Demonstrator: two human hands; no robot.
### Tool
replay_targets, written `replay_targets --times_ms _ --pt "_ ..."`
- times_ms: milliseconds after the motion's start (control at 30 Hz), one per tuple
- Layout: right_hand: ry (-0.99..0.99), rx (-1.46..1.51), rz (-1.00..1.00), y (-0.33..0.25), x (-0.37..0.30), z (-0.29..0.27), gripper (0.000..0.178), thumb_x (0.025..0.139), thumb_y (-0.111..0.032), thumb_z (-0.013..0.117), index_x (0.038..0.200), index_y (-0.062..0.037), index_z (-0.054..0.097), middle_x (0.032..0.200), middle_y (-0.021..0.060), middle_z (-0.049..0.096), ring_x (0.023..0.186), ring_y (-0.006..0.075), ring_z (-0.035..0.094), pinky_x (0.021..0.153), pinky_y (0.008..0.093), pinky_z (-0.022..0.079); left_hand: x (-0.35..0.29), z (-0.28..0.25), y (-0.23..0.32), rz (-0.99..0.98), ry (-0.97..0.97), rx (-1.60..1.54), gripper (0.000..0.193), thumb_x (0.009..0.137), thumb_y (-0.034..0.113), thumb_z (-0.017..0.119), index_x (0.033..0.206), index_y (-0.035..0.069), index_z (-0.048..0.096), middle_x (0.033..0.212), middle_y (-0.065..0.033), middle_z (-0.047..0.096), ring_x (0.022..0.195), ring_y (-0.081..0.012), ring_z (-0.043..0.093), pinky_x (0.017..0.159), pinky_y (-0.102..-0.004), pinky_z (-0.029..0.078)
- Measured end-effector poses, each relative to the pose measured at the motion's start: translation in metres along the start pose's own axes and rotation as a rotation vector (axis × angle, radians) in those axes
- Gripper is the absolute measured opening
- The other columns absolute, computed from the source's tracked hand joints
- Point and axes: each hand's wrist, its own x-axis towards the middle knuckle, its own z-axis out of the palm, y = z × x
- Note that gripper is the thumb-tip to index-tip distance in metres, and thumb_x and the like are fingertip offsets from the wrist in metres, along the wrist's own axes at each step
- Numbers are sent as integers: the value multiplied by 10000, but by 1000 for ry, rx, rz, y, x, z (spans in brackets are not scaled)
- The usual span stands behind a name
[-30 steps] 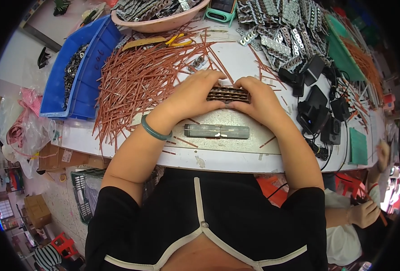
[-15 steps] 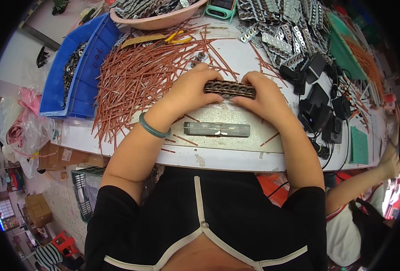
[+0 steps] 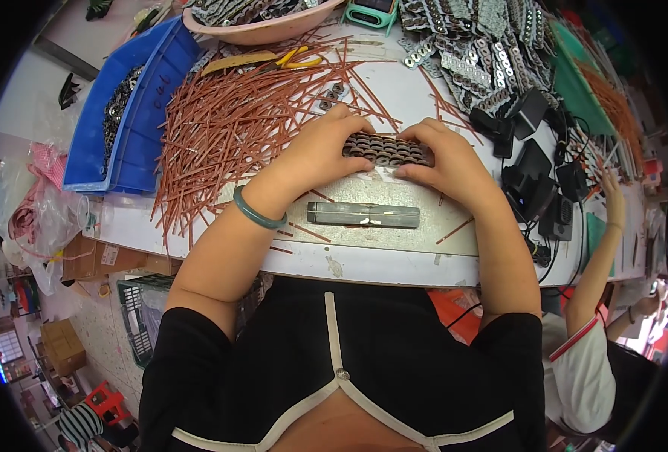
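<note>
We look down on a white worktable (image 3: 281, 261) in a cluttered room. At its left, a blue bin (image 3: 139, 147) has dark small pieces (image 3: 115, 113) lying loose in it. Beside it spreads a wide heap of reddish-brown sticks (image 3: 217, 132), unsorted and crossing one another, with a yellow-handled tool (image 3: 296, 60) near its far edge. Beyond stands a pink basin (image 3: 270, 32) filled with metal strips.

In the middle, between the two hands, is a block of dark linked pieces (image 3: 388, 150). We see several rows already lined up side by side, and we can make out no tie or wrapping round them, so we judge them gathered but unfastened. Nearer the body, a long grey bar (image 3: 394, 216) lies on a pale board (image 3: 432, 237), touched by neither hand. Farther right, many metal strips (image 3: 473, 64) are piled up, past a cluster of black adapters (image 3: 530, 181). At the right rim, a co-worker's arm (image 3: 599, 260) reaches up.

As for pose, both forearms come in from below and angle inward. The left hand (image 3: 320, 151), below a green bracelet (image 3: 251, 214), curls round the block's left end, thumb along the near side and fingers bent over the far side. The right hand (image 3: 448, 156) mirrors it at the right end. Both pinch the block, thumb tips apart; we cannot tell where every hidden fingertip rests.
</note>
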Motion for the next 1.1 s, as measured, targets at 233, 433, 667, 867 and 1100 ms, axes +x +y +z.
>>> replay_targets --times_ms 233,433,667,867,1100 --pt "56 5 10 -2 4 -1 399 708 -154 799 1041 -34 617 929 91 589 818 227 605 713 316 492 3 0 2 50 70 16 416 677 178 815 1039 57 649 983 -137 566 926 -326 598 816 -392 495" --pt "20 -48 21 7 5 5 424 674 -126 817 1031 -25 612 927 92 584 816 238 606 716 317 496 4 3 -2 72 51 -1 420 682 125 811 1068 67 655 955 -99 564 812 -247 583 727 -341 491" --pt "182 70 26 -4 6 -2 444 623 -68 848 998 -13 618 922 81 587 832 205 615 717 292 500 6 -4 7 158 145 -114 468 691 51 799 1140 82 670 920 -40 538 653 -117 517 587 -242 459" --pt "153 226 107 -9 4 -7 489 632 -66 854 1061 -12 627 986 68 628 848 151 623 751 285 507 5 -9 15 142 194 -168 434 698 60 795 1119 80 693 919 -29 546 662 -92 502 578 -227 440" --pt "144 357 27 -2 3 -9 642 644 -41 838 1222 -27 558 1083 93 615 973 161 621 856 293 506 6 -14 20 155 190 -215 403 707 53 781 1098 79 682 913 -44 533 688 -126 533 602 -245 460"
